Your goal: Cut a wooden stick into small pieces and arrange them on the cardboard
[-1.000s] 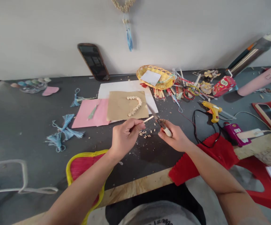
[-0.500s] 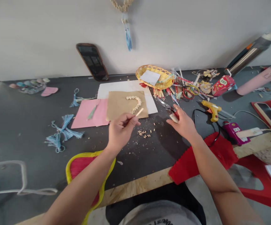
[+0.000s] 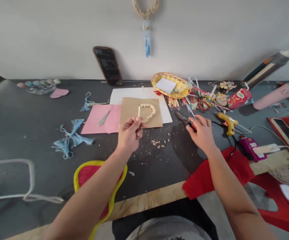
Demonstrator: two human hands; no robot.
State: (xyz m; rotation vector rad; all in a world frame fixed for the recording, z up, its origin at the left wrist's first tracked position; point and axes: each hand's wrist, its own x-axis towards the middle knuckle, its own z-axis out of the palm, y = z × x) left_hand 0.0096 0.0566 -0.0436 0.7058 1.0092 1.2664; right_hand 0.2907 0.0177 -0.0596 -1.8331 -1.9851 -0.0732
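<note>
My left hand (image 3: pixel 130 135) pinches a thin pale wooden stick (image 3: pixel 139 111) between thumb and fingers, its free end pointing up over a brown paper sheet (image 3: pixel 129 106). On that sheet a curved row of small pale wooden pieces (image 3: pixel 153 113) lies just beyond my fingertips. My right hand (image 3: pixel 202 131) is curled over the red handles of a pair of hand pruners (image 3: pixel 182 117); their dark blades point to the far left, low over the table. Part of the handles is hidden under my fingers. Several short cut stick pieces (image 3: pixel 157 144) lie between my hands.
A yellow woven basket (image 3: pixel 157 78) stands by the wall, near sticks and scissors (image 3: pixel 204 104). At right are a yellow glue gun (image 3: pixel 228 123) and pink bottle (image 3: pixel 272 96). Blue tassels (image 3: pixel 71 136) lie left; a phone (image 3: pixel 108 66) leans against the wall.
My left hand has turned the stick from slanting right to nearly upright. My right hand's fingers have curled further over the pruners, which now sit lower. The whole view has shifted slightly.
</note>
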